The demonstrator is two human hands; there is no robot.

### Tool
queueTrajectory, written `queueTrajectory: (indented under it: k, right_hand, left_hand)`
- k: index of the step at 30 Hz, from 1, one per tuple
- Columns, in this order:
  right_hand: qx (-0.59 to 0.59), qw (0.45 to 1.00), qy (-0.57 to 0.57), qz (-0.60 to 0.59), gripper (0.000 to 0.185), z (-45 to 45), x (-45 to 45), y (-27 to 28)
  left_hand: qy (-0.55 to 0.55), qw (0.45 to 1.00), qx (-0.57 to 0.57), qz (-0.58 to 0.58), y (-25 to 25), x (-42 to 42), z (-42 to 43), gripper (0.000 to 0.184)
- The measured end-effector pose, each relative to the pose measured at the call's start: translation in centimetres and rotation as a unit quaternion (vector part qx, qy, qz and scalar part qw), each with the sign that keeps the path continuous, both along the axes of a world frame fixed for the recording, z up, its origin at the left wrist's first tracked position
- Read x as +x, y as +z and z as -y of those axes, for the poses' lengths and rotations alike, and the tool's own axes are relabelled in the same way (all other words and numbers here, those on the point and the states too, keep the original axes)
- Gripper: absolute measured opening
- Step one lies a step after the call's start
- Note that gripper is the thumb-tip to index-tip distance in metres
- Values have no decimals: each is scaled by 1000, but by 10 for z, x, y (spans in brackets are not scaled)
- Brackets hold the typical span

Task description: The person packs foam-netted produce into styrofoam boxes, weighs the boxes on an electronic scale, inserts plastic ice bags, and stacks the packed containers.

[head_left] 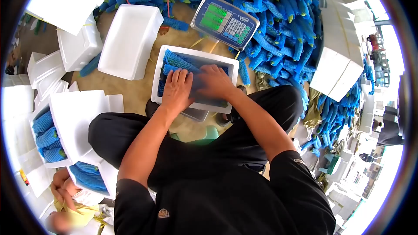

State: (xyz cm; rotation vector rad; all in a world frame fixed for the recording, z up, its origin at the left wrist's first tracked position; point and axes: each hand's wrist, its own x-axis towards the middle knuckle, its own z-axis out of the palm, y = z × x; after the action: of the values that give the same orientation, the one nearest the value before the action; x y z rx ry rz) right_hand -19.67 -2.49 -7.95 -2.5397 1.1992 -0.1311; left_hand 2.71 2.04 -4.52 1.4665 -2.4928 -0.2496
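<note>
A white foam box stands in front of me, partly filled with long pieces in blue netting. They look like long vegetables, but the netting hides their exact kind. My left hand lies over the left side of the box, its fingers stretched out on a blue-netted piece. Beside it, my right hand reaches into the middle of the box, smeared by motion, so its grip is unclear. Just behind the box, a digital scale display shows green lit digits. A grey platform shows under the box's near edge.
A large pile of blue-netted pieces spreads across the back and right. A white foam box lies at the left; filled boxes sit lower left. White boxes stand right. Another person's hand is at lower left.
</note>
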Motion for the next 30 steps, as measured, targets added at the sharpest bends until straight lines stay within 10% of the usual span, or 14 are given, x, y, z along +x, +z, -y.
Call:
queueTrajectory:
  k: [3,6,11,13,15,21,30]
  right_hand:
    - [146,983,-98,-43,50,-7,13,-11]
    - [-30,996,-87,-12,44,-24,15,-25]
    - [-34,974,-216,64,37,-44,36,-43]
    - [-23,962,-246,119,36,-48,33,-50]
    - [-5,956,-235,174,35,-48,25,-54]
    - [-33,945,-231,228,36,-52,20,-45]
    - [-62,962,-243,111,75,-75,24,-72]
  left_hand:
    - [-7,997,74,0,-15,5,-5,95]
    - [5,989,147,-16,-49,11,-11,97]
    - [12,975,205,84,-25,-1,4,95]
    - [57,977,202,-45,-34,-8,18,73]
    - [4,1000,-3,-5,-37,-11,33,63]
    - [-11,992,116,46,-79,1,44,67]
    - [-5,992,114,50,-109,2,43,79]
